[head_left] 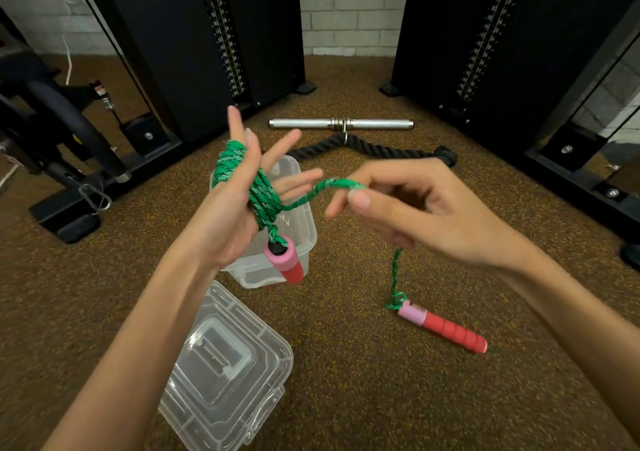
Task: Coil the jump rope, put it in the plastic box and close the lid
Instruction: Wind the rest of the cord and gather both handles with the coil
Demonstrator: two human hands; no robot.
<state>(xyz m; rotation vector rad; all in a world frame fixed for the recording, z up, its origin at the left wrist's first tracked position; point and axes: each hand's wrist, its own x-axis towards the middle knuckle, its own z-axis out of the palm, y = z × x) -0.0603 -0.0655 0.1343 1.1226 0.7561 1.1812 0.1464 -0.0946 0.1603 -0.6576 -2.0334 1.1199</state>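
The green jump rope is wound in several turns around my left hand, whose fingers are spread upward. One pink-and-red handle hangs from that coil, over the clear plastic box. My right hand pinches the free stretch of rope between thumb and forefinger. From there the rope drops to the second handle, which lies on the floor. The box stands open on the floor below my left hand. Its clear lid lies apart from it, nearer to me.
A steel bar with a black rope attachment lies on the speckled brown floor beyond the box. Black weight-stack towers stand at left and right. An exercise machine base is at far left.
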